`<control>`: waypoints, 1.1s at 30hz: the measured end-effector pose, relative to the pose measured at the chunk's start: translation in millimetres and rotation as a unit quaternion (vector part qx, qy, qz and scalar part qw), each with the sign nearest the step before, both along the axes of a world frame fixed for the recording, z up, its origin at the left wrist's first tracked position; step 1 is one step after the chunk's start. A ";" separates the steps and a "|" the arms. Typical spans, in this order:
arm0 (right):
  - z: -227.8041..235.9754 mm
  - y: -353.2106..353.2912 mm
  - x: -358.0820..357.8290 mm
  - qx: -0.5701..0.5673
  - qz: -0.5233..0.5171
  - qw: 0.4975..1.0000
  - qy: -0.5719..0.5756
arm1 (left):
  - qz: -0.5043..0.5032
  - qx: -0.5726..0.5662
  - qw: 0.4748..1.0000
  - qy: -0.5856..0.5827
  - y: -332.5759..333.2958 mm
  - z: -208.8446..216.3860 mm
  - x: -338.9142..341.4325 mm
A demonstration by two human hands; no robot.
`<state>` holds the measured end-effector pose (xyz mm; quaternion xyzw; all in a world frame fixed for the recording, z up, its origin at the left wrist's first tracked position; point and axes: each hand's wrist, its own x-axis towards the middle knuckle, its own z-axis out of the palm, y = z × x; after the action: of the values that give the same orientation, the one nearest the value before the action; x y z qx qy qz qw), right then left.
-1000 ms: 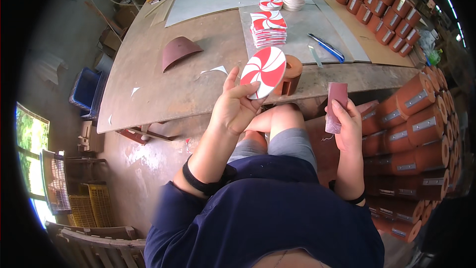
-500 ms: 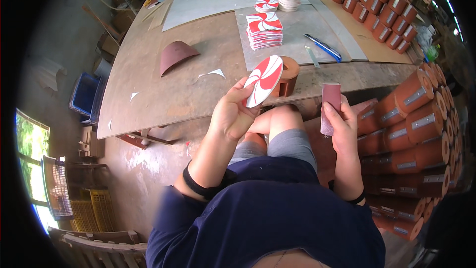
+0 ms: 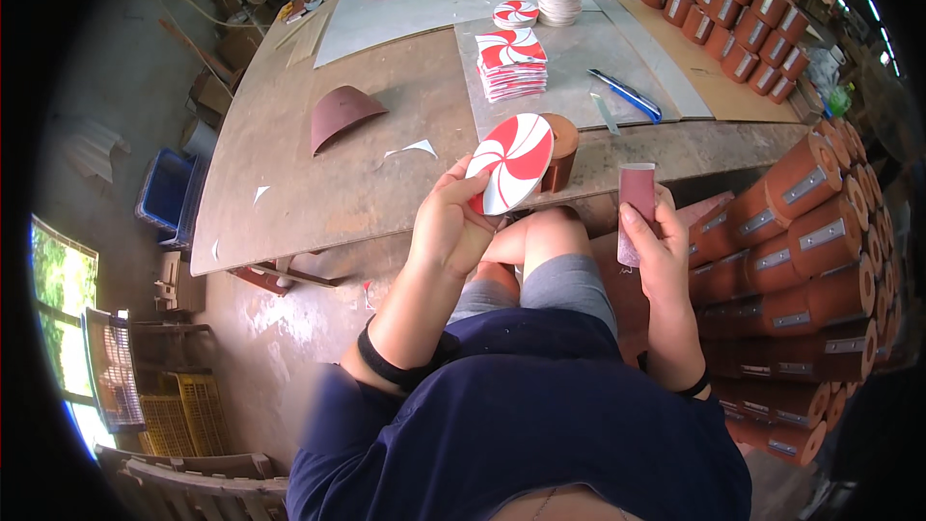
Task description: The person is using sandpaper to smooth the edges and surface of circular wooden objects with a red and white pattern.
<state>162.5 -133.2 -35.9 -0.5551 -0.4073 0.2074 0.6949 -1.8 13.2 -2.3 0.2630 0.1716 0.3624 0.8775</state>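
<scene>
**Q:** ok so what's going on with your left hand?

**Me:** My left hand (image 3: 449,217) is pinching a red-and-white swirl disc (image 3: 511,164) by its lower left edge. Thumb's flat on the printed face, fingers tucked behind it. Forearm slants up from the near left with the elbow bent, and the disc's face is tipped back toward me.

**Q:** and the right one?

**Me:** Right hand (image 3: 661,246) is up off to the right, well apart from the left one. It's gripping a maroon sandpaper strip (image 3: 638,188), thumb across the front, fingers curled round the right side and back. The strip stands pretty much upright.

**Q:** where's the disc sitting exactly?

**Me:** Held up around the near edge of the table (image 3: 289,183), overlapping a brown cylinder (image 3: 562,150) in my view. Can't tell if those two touch.

**Q:** what else is around?

**Me:** Just farther in, there's a stack of square swirl sheets (image 3: 511,68), with a blue utility knife (image 3: 627,96) to its right. A curved maroon sheet (image 3: 345,116) lies over on the left, and a big pile of terracotta-coloured cylinders (image 3: 815,232) is on my right.
</scene>
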 end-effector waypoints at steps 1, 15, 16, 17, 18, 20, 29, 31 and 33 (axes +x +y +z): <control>0.0 0.9 -0.6 0.002 -0.003 1.000 -0.013 | -0.013 -0.026 1.000 0.008 -0.3 -0.5 0.6; 17.5 19.6 -22.4 0.057 -0.204 0.868 -0.448 | -0.007 -0.118 0.991 0.060 -16.4 12.2 8.3; 19.8 20.1 -26.9 0.057 -0.204 0.859 -0.466 | 0.001 -0.121 0.991 0.059 -17.9 13.2 9.5; 22.0 20.0 -30.5 0.057 -0.204 0.850 -0.483 | -0.001 -0.122 0.991 0.059 -18.0 12.2 10.0; 21.6 21.2 -31.0 0.069 -0.203 0.823 -0.525 | -0.005 -0.111 0.993 0.045 -17.7 10.0 10.0; 27.5 24.8 -39.3 0.087 -0.187 0.806 -0.554 | -0.010 -0.100 0.994 0.032 -18.8 9.6 10.6; 16.6 30.4 -21.3 0.041 -0.270 0.757 -0.594 | -0.005 -0.065 0.997 0.029 -21.2 7.4 6.7; 16.7 29.4 -21.4 0.052 -0.281 0.759 -0.585 | -0.002 -0.086 0.996 0.014 -24.6 10.0 8.8; 23.5 23.3 -38.8 0.055 -0.207 0.776 -0.593 | -0.004 -0.070 0.997 0.017 -25.6 11.3 10.1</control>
<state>123.7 -110.0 -12.4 -0.6002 -0.6249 -0.3345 0.3708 8.3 -12.4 9.0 0.2075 0.2102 0.3416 0.8922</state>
